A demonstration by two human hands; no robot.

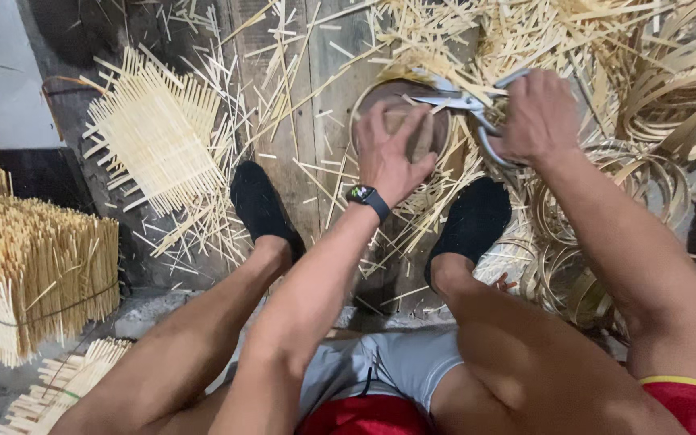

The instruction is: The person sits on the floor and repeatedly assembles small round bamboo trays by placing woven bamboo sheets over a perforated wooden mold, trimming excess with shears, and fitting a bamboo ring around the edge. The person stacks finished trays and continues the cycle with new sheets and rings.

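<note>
Left hand (392, 153) presses flat, fingers spread, on a round disc (403, 121) ringed by a hoop, on the floor between the feet. Right hand (537, 117) grips shears (465, 109), blades over disc's top edge. Woven mat (159, 137) lies left; bamboo strips (573, 32) piled beyond.

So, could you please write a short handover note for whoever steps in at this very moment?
Left hand: flat on a round woven bamboo piece in a hoop, pressing it down on the wooden boards between the feet.
Right hand: gripping large metal shears, blades at the round piece's far rim.
Done: a woven square mat lies to the left; bamboo offcuts litter the boards.
Left: strips appear to stick out past the rim, so trimming seems unfinished. Empty bamboo hoops are piled on the right.
</note>
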